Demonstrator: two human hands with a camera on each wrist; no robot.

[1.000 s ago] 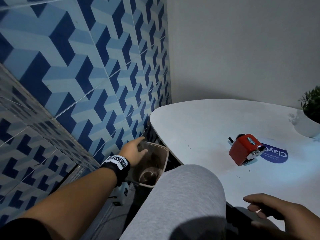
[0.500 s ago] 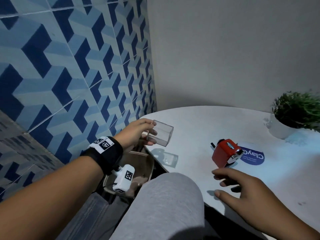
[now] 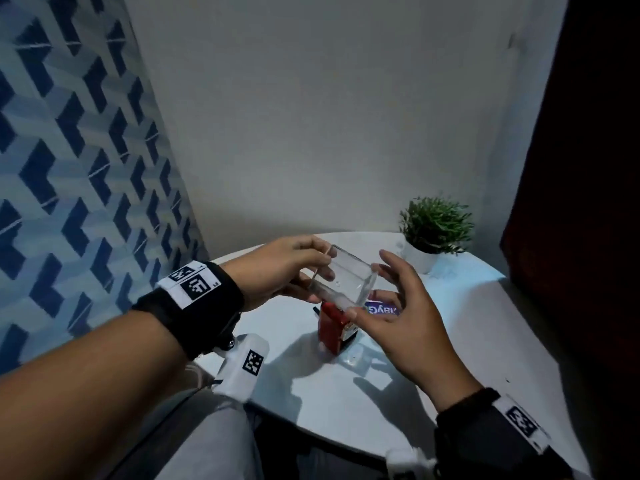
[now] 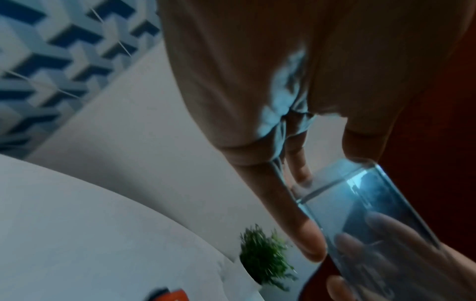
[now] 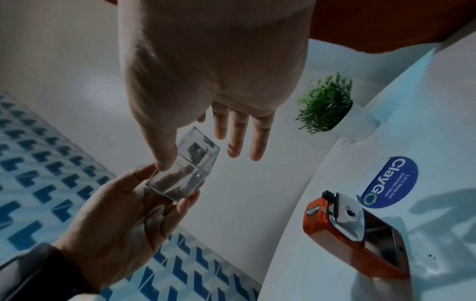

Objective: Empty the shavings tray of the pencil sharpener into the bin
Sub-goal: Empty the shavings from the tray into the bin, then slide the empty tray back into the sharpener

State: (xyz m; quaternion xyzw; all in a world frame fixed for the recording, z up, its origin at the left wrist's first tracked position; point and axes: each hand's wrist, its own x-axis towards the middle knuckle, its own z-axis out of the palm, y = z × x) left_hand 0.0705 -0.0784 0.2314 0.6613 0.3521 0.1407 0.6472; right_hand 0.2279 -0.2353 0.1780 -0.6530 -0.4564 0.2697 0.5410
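The clear plastic shavings tray (image 3: 343, 282) (image 5: 185, 169) (image 4: 360, 213) hangs tilted in the air just above the red pencil sharpener (image 3: 332, 327). My left hand (image 3: 313, 275) grips its left end between thumb and fingers. My right hand (image 3: 369, 285) comes in from the right with straight, spread fingers, its thumb (image 5: 165, 160) touching the tray's edge. In the right wrist view a few dark flecks cling inside the tray. The sharpener (image 5: 355, 240) stands on the white table (image 3: 450, 341) with its tray slot empty. The bin is out of view.
A small green plant in a white pot (image 3: 433, 230) stands at the back of the table. A blue sticker (image 5: 389, 183) lies just behind the sharpener. The blue tiled wall (image 3: 69, 168) is at left, a dark red surface (image 3: 588, 168) at right, my grey-clad knee (image 3: 207, 445) below.
My left hand has lifted the tray from the bin beside the table up over the sharpener. My right hand rose from the table edge to meet it. The bin has left the view.
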